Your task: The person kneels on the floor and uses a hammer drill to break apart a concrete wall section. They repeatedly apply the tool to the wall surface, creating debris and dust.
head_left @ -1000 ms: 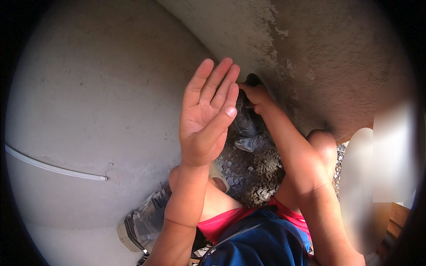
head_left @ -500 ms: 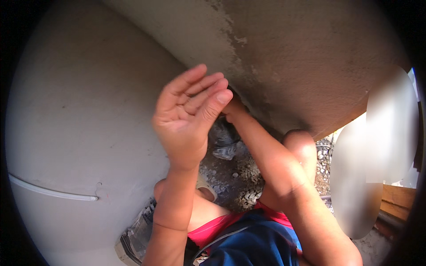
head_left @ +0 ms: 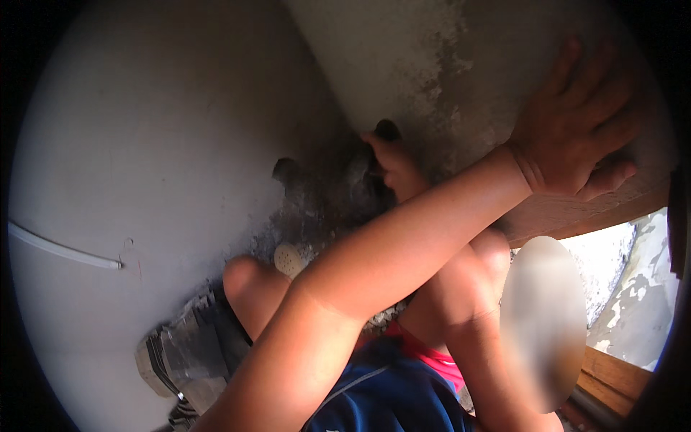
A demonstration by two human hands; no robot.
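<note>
My left arm stretches across the view from the lower left. At its end my left hand (head_left: 576, 137) lies with fingers spread against the brownish wall (head_left: 497, 93) at the upper right, holding nothing. Lower down, by the corner where two walls meet, my right hand (head_left: 394, 160) is curled, its forearm partly covered by the left arm. A dark round thing (head_left: 387, 129), either a hole or a pipe end, shows right beside its fingers. What the right hand grips, if anything, is hidden. Near it is a greyish, crumpled plastic-like thing (head_left: 358, 173) in shadow.
A grey wall (head_left: 144, 144) rises on the left, with a thin white conduit (head_left: 65, 248) along it. Another dark round spot (head_left: 285, 170) shows low on it. A dark bag-like thing (head_left: 191, 345) lies at the lower left. Wooden boards (head_left: 612, 378) are at the lower right.
My left hand has swung from the middle to the upper right and now rests spread on the wall. The view has shifted, and my right hand remains near the corner.
</note>
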